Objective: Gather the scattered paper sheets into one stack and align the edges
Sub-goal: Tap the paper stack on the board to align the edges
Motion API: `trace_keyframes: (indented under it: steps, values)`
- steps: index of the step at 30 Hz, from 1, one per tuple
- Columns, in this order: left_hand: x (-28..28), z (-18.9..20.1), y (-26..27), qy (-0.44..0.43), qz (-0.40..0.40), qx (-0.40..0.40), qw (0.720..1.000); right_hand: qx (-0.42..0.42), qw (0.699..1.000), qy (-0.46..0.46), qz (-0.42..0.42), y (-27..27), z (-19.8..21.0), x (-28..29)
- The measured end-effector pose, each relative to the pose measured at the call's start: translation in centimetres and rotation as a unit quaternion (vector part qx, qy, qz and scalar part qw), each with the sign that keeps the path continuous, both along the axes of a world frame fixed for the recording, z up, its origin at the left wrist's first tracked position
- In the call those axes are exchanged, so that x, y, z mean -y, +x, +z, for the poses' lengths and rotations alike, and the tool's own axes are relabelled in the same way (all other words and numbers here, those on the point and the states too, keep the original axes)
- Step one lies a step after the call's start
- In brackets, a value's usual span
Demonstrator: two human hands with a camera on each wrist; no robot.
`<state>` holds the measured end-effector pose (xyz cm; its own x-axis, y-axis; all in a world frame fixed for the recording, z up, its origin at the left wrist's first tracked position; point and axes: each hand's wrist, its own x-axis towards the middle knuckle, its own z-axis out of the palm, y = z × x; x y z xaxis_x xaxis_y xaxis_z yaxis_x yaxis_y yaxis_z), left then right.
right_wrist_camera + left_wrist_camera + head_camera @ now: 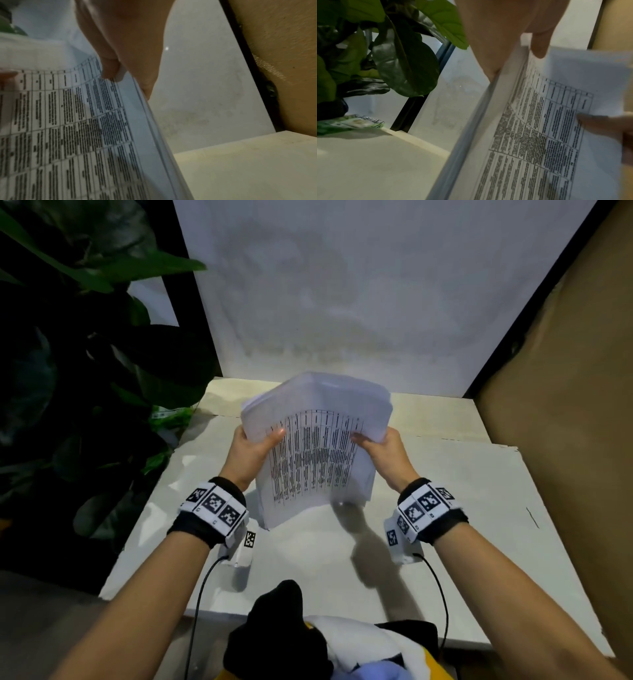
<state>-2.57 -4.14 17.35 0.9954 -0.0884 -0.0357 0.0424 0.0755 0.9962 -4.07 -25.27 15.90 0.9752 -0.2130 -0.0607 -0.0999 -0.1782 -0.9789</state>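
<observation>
A thick stack of paper sheets [315, 453] stands on its lower edge on the pale table [445, 508], tilted back from me and bowed at the top. Its front sheet carries a printed table of dark text [547, 135] [77, 128]. My left hand [253, 446] grips the stack's left edge, thumb on the front sheet and fingers behind. My right hand [383, 450] grips the right edge the same way. In the left wrist view my thumb [539, 44] lies over the sheet edges; in the right wrist view my thumb [111, 69] presses on the print.
A large-leafed green plant [85, 354] crowds the table's left side. A white panel [359, 285] stands behind the table and a brown board [565, 405] walls the right. Cables [202, 594] trail from both wrist bands. Dark and yellow clothing [325, 642] lies at the near edge.
</observation>
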Motion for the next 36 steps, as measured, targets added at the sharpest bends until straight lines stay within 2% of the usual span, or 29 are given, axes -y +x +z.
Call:
trace_keyframes:
  steps: [3, 6, 8, 12, 13, 15, 16, 18, 19, 21, 22, 23, 25, 28, 31, 32, 33, 35, 36]
  values:
    - [-0.3, 0.4, 0.1, -0.012, 0.017, -0.012, 1.000, 0.024, 0.999, 0.026, -0.016, 0.1, 0.7, -0.1]
    - [-0.7, 0.9, 0.0, 0.002, -0.007, 0.015, 1.000, 0.055, 0.997, 0.051, 0.017, -0.1, 1.4, 0.2]
    - [-0.9, 0.8, -0.3, 0.015, -0.021, 0.022, 0.999, 0.041, 0.998, 0.041, 0.033, -0.1, 1.0, 0.2]
    - [-1.3, -0.2, -0.1, -0.004, 0.006, -0.012, 1.000, 0.057, 0.997, 0.047, 0.021, 0.5, 2.3, 0.4]
    - [-1.4, -0.2, 0.0, 0.005, 0.006, -0.014, 1.000, 0.075, 0.997, 0.015, 0.017, 0.7, 3.4, 0.4]
    - [-1.4, 0.0, 0.2, 0.011, 0.000, -0.017, 1.000, 0.125, 0.983, -0.137, 0.008, 0.9, 6.0, -0.1]
    - [-1.5, 0.0, 0.3, 0.012, 0.000, -0.020, 1.000, 0.163, 0.959, -0.233, 0.007, 0.8, 7.3, -0.8]
    - [-1.4, 0.0, 0.3, 0.007, 0.005, -0.025, 1.000, 0.236, 0.879, -0.413, 0.030, 0.6, 9.4, -2.9]
    - [-1.4, 0.1, 0.2, 0.002, 0.000, -0.023, 1.000, 0.235, 0.832, -0.498, 0.070, 0.6, 9.9, -4.1]
    - [-1.4, -0.2, 0.3, 0.004, -0.006, -0.009, 1.000, 0.155, 0.750, -0.615, 0.186, 1.2, 9.5, -5.9]
    - [-1.4, -0.4, 0.5, 0.010, -0.008, -0.001, 1.000, 0.118, 0.729, -0.636, 0.224, 1.5, 8.8, -6.5]
    - [-1.5, -0.5, 0.6, 0.012, -0.009, 0.004, 1.000, 0.103, 0.728, -0.635, 0.235, 1.9, 8.4, -6.7]
    - [-1.5, -0.7, 0.9, 0.016, -0.004, 0.009, 1.000, 0.111, 0.747, -0.620, 0.214, 2.7, 8.1, -6.5]
    - [-1.4, -1.1, 1.2, 0.029, 0.015, 0.013, 0.999, 0.078, 0.743, -0.628, 0.218, 3.4, 8.3, -5.2]
    - [-1.5, -1.5, 1.4, 0.021, 0.031, 0.011, 0.999, 0.038, 0.761, -0.624, 0.173, 4.7, 8.0, -2.1]
    - [-1.5, -1.5, 1.4, 0.024, 0.031, 0.012, 0.999, 0.027, 0.790, -0.592, 0.155, 5.1, 7.7, -0.9]
    - [-1.6, -1.6, 1.4, 0.026, 0.027, 0.016, 0.999, 0.024, 0.838, -0.528, 0.137, 5.5, 7.4, 0.3]
    - [-1.5, -1.6, 1.4, 0.020, 0.031, 0.024, 0.999, 0.016, 0.937, -0.329, 0.115, 5.6, 6.6, 2.2]
    - [-1.5, -1.5, 1.4, 0.013, 0.037, 0.028, 0.999, 0.005, 0.967, -0.231, 0.110, 5.5, 6.2, 2.6]
